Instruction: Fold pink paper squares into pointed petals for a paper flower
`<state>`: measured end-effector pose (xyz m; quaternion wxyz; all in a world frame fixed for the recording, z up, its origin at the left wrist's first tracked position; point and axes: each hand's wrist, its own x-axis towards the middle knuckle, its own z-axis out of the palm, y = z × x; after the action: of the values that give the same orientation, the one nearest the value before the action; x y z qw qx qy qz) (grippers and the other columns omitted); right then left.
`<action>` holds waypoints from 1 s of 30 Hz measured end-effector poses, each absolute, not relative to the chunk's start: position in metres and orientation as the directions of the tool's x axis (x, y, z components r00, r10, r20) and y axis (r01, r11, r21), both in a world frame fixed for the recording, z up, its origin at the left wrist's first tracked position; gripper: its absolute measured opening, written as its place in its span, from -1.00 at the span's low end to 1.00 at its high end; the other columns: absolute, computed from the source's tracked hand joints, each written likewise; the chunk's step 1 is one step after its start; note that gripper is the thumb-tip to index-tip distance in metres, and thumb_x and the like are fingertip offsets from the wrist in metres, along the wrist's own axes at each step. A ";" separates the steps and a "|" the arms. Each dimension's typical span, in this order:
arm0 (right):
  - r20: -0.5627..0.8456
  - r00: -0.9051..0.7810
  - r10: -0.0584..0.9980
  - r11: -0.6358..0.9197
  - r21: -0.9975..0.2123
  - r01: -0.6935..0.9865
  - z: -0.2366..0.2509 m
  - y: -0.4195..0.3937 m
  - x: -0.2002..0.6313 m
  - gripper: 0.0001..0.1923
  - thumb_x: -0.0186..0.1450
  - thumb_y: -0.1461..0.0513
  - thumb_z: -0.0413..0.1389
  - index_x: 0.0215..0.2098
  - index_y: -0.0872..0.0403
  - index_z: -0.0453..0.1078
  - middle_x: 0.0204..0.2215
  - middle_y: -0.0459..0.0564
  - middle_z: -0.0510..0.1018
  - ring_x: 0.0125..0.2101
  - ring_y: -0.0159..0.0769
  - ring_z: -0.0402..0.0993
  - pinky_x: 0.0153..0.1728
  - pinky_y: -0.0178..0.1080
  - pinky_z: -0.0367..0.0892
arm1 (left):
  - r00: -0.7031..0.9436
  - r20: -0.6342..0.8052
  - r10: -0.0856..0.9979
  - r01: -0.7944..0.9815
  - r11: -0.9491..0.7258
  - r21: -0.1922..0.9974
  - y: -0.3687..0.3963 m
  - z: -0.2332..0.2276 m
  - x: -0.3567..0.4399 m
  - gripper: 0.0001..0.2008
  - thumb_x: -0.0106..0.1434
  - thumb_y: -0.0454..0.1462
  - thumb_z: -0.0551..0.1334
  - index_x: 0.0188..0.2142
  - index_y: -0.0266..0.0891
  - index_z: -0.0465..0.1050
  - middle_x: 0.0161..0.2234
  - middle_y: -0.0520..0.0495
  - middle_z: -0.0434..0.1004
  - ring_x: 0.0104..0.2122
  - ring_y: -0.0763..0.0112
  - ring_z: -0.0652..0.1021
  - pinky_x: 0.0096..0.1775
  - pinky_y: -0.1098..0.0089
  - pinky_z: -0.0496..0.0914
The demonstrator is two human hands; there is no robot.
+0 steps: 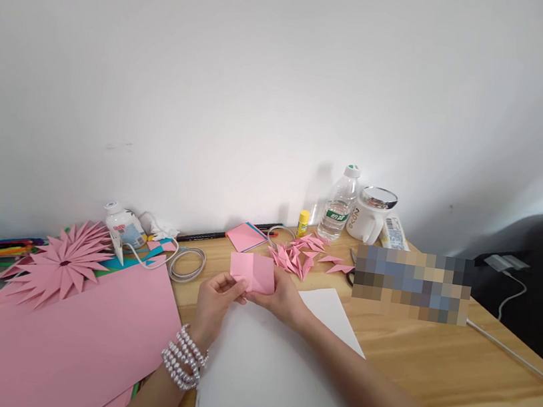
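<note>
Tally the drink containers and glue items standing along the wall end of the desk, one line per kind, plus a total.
Clear water bottle: 1
White mug with shiny lid: 1
Yellow glue stick: 1
White glue bottle: 1
Total: 4

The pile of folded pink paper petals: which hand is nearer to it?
Right. The right hand holds the pink paper square just below the pile of folded pink paper petals; the left hand is farther left.
</note>
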<state>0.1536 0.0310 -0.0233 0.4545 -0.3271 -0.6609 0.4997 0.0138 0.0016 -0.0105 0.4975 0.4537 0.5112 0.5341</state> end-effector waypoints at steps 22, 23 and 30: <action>0.199 -0.378 0.904 0.193 -0.980 -0.053 -0.018 0.031 0.155 -0.72 -0.07 0.18 0.22 -0.44 0.16 0.31 -0.50 -0.10 0.35 -0.50 -0.41 0.26 -0.51 -0.37 0.21 | -0.089 -0.010 0.996 -0.061 0.004 0.998 0.002 -0.010 0.012 -0.82 -0.10 -0.23 0.31 -0.53 -0.34 0.45 -0.58 -0.04 0.48 -0.58 0.46 0.45 -0.46 0.43 0.38; 0.201 -0.382 0.902 0.194 -0.979 -0.057 -0.018 0.031 0.155 -0.72 -0.07 0.18 0.21 -0.44 0.16 0.31 -0.49 -0.09 0.34 -0.50 -0.41 0.27 -0.51 -0.37 0.22 | -0.089 -0.008 0.996 -0.057 0.003 0.998 0.002 -0.011 0.011 -0.82 -0.10 -0.24 0.31 -0.54 -0.34 0.45 -0.58 -0.04 0.48 -0.58 0.46 0.45 -0.45 0.43 0.38; 0.190 -0.393 0.900 0.170 -0.982 -0.085 -0.016 0.031 0.154 -0.69 -0.08 0.13 0.22 -0.45 0.15 0.31 -0.53 -0.11 0.33 -0.52 -0.42 0.26 -0.53 -0.37 0.23 | -0.126 0.020 0.992 -0.019 -0.023 1.000 0.002 -0.011 0.011 -0.81 -0.11 -0.22 0.32 -0.59 -0.33 0.44 -0.64 -0.03 0.45 -0.62 0.46 0.43 -0.48 0.44 0.37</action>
<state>0.1539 0.0307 -0.0158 0.4435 -0.3271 -0.6232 0.5549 0.0113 0.0021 -0.0110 0.4673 0.4677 0.5198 0.5410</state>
